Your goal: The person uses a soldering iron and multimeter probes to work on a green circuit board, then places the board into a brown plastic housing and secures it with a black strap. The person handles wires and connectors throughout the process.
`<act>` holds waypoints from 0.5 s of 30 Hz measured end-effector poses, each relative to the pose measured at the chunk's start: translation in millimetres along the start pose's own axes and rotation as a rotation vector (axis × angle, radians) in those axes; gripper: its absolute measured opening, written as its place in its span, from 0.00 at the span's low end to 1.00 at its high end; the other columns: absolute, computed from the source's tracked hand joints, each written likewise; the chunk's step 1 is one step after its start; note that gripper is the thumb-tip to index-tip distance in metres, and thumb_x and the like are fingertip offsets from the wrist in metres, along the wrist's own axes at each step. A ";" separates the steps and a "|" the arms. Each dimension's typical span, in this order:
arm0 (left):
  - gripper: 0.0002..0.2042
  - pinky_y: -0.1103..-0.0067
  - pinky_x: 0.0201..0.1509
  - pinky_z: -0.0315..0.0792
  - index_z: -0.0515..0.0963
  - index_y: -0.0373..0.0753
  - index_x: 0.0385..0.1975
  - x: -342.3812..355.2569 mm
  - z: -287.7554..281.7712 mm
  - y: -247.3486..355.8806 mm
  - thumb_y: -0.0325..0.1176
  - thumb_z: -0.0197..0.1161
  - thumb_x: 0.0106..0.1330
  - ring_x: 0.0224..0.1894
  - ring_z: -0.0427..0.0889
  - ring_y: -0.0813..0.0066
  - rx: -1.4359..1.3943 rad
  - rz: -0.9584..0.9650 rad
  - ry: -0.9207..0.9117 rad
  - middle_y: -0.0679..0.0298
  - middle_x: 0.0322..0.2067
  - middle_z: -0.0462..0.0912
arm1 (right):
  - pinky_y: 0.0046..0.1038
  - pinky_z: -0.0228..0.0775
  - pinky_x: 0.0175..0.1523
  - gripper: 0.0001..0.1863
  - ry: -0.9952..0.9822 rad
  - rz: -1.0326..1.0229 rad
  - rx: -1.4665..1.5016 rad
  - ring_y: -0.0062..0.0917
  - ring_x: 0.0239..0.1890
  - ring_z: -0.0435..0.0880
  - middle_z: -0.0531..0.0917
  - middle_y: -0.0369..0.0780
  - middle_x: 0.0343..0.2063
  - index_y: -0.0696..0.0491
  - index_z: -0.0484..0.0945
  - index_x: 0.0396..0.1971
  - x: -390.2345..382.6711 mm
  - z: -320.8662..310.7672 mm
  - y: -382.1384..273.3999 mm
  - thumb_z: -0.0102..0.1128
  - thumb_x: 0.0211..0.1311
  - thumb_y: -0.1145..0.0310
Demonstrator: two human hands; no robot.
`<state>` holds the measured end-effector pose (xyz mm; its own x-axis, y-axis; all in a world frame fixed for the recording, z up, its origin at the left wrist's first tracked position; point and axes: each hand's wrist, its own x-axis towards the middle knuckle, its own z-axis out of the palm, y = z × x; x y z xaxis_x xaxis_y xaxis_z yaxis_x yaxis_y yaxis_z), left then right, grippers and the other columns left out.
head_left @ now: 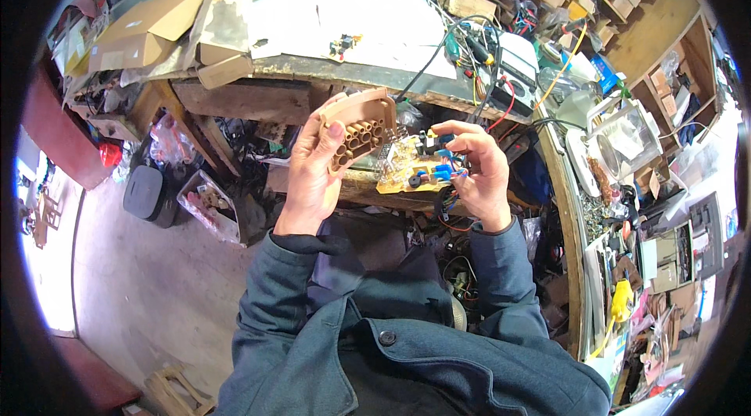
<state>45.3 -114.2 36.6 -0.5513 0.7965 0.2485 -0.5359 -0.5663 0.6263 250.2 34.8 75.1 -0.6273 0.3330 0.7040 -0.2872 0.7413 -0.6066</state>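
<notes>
My left hand point(311, 177) is closed around a tan plastic panel point(356, 108), whose near side has rows of short round tubes. To its right, my right hand point(486, 177) grips a yellowish circuit board point(400, 169) by its right end. The board carries small parts, blue pieces point(444, 172) and a bundle of wires point(447, 198) that hangs below my fingers. The board's left end, with thin upright metal pins or springs, is close beside the panel; whether they touch I cannot tell. Both are held up in front of the workbench edge.
White sheets point(313, 21) cover the workbench, with a small part point(344, 46) on them. Cardboard boxes point(141, 28) stand at the left. Black cables point(461, 25) and a red wire point(508, 95) run over the right side. A black bin point(146, 193) and an open box point(210, 208) stand on the floor.
</notes>
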 end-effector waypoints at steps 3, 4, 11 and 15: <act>0.29 0.62 0.65 0.81 0.67 0.37 0.72 0.6 -4.0 -0.1 0.42 0.64 0.77 0.61 0.84 0.65 0.039 -0.012 -0.037 0.58 0.62 0.81 | 0.32 0.80 0.57 0.13 -0.024 -0.034 -0.007 0.33 0.54 0.86 0.86 0.47 0.52 0.55 0.79 0.46 5.3 -4.2 -1.8 0.72 0.63 0.74; 0.30 0.59 0.67 0.79 0.65 0.37 0.74 0.7 -5.2 0.3 0.44 0.63 0.77 0.63 0.82 0.62 0.054 -0.017 -0.056 0.56 0.64 0.79 | 0.32 0.81 0.56 0.14 -0.045 -0.021 -0.005 0.33 0.53 0.87 0.86 0.47 0.53 0.55 0.80 0.46 7.6 -7.3 -2.8 0.72 0.62 0.75; 0.28 0.71 0.62 0.82 0.68 0.40 0.72 -3.8 1.1 4.9 0.49 0.59 0.79 0.61 0.83 0.70 -0.011 -0.083 -0.050 0.60 0.63 0.78 | 0.29 0.84 0.52 0.21 -0.178 -0.092 -0.186 0.34 0.47 0.91 0.88 0.43 0.50 0.54 0.86 0.46 28.0 -22.2 -13.3 0.77 0.50 0.82; 0.27 0.70 0.69 0.75 0.66 0.38 0.72 -8.1 6.1 4.9 0.47 0.57 0.81 0.65 0.80 0.69 -0.033 -0.061 -0.095 0.59 0.65 0.77 | 0.31 0.84 0.52 0.24 -0.249 -0.080 -0.309 0.36 0.48 0.90 0.87 0.42 0.49 0.52 0.86 0.48 32.0 -23.7 -28.3 0.76 0.48 0.83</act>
<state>51.0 -122.1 42.2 -0.4547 0.8454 0.2802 -0.5886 -0.5213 0.6179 255.4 38.4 123.5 -0.7788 0.1438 0.6105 -0.1351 0.9120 -0.3873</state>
